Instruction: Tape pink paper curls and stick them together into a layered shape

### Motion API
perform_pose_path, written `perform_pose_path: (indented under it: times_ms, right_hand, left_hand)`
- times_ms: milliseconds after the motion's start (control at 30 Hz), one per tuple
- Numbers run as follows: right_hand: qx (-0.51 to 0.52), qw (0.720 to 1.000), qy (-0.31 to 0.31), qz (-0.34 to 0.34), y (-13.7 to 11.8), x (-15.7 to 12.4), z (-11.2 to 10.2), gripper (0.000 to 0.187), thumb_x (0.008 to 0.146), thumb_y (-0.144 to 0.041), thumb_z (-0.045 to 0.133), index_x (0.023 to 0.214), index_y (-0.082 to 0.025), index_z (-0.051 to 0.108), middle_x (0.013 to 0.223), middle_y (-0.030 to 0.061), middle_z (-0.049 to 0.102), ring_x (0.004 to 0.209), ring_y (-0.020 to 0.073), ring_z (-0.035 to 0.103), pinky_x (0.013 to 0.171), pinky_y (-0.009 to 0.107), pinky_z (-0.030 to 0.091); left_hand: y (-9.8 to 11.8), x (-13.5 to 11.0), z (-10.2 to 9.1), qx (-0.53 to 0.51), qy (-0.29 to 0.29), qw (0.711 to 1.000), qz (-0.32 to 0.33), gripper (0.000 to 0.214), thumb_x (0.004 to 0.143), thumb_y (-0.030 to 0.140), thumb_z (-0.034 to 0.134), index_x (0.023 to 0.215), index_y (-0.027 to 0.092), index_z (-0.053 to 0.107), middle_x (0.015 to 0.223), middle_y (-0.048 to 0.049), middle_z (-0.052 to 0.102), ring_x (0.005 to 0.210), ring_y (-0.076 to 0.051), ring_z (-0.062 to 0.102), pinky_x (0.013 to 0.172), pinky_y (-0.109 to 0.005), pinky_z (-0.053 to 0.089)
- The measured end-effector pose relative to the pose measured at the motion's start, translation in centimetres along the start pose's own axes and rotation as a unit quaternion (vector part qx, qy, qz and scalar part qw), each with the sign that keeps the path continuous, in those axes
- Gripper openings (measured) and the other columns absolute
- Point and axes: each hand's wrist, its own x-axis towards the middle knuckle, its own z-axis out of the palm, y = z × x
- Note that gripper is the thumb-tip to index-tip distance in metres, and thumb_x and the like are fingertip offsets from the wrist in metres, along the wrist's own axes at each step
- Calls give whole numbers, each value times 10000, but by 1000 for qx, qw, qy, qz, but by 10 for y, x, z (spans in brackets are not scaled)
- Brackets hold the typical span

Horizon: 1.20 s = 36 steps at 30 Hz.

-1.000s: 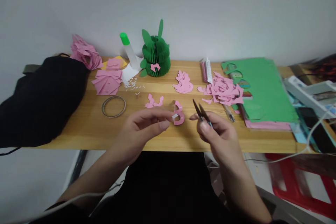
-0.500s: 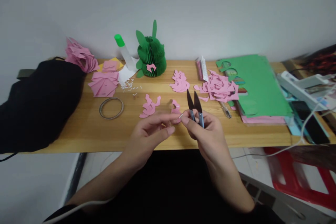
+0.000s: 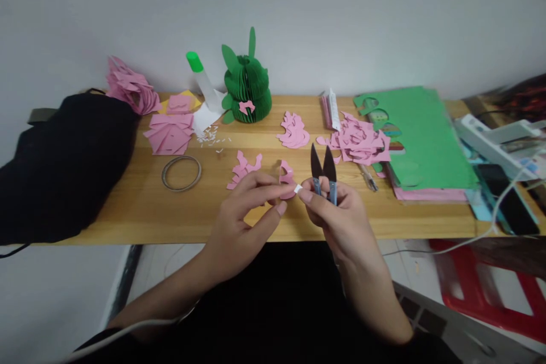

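Note:
My right hand is closed around a pair of thread snips, their dark blades pointing up and apart. At the tip of its thumb sits a small white piece, perhaps paper or tape. The index fingertip of my left hand reaches this piece, while its thumb stays apart from the fingers. Just behind the fingertips a curled pink paper cutout lies on the table. More pink cutouts lie behind my left hand, partly covered by it. Another pink stack is farther back.
A green paper figure and a glue bottle stand at the back. White scraps and a tape roll lie left, beside a black bag. Pink offcuts, a cutter and green sheets are right.
My right hand and the snips have shifted slightly right. The white piece is turned so more of it shows. My left thumb and fingers have spread a little.

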Motion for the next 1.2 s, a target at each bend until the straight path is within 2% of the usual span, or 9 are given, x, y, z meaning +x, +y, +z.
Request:
perform_pose_path:
  times_ms: [167,333,400,500,833,967,1033,1100,1200]
  right_hand:
    - [-12,1000,-9,12,-1,0,-3,243,689,-416,770,646,-226,624,514,-61,382,451,84,342,412,238,249]
    - [-36,999,-24,6,-4,-1,-7,182,683,-331,774,658,-200,650,573,-43,493,481,75,385,434,225,309]
    - [-45,998,-39,5,-5,-1,-8,128,692,-279,754,667,-193,663,614,-33,548,517,81,433,475,225,357]
    - [-60,997,-56,14,-8,-2,-10,99,686,-238,745,665,-183,665,603,-30,563,533,86,446,488,222,369]
    - [-72,995,-67,26,-14,-3,-8,154,693,-293,750,656,-184,647,565,-38,521,518,85,409,466,218,345]
    - [-47,998,-48,-9,-7,-7,-8,254,750,-436,736,756,-191,667,608,-34,506,497,76,356,439,214,306]
    - [-10,999,-12,-38,2,-12,-7,356,873,-536,581,831,-197,678,599,-42,435,478,77,298,419,218,257]
    - [-1,1000,3,-30,12,-17,-6,385,929,-538,499,884,-201,677,593,-47,385,474,86,281,418,226,232]
    - [4,1000,-24,0,21,-23,-4,370,903,-542,553,888,-194,678,579,-52,351,483,89,281,429,224,210]
  left_hand:
    - [6,4,-3,53,5,999,6,198,872,90,596,957,219,721,892,-22,655,864,-140,614,812,-293,521]
    - [6,12,-9,25,-36,998,-45,87,877,166,609,862,192,691,811,-6,679,760,-127,611,712,-260,500]
    - [6,15,-11,14,-55,996,-73,84,868,189,613,814,185,677,762,3,675,718,-123,605,676,-251,484]
    - [9,20,-13,10,-72,992,-99,103,840,192,622,742,180,655,693,18,652,668,-117,591,637,-238,468]
    - [12,24,-19,0,-114,987,-114,103,831,199,619,733,183,644,714,20,663,674,-117,598,727,-257,503]
    - [8,24,-17,-28,-87,988,-128,106,819,202,638,717,178,654,698,15,667,663,-116,599,663,-238,492]
    - [5,26,-15,-62,-50,986,-145,101,806,211,660,710,179,662,700,12,684,656,-115,611,641,-230,497]
    - [1,27,-13,-108,0,982,-158,86,795,220,677,717,184,673,711,10,702,681,-120,641,668,-235,522]
    - [-4,28,-9,-158,57,972,-163,70,779,225,695,717,194,685,777,-4,737,799,-147,690,762,-264,554]
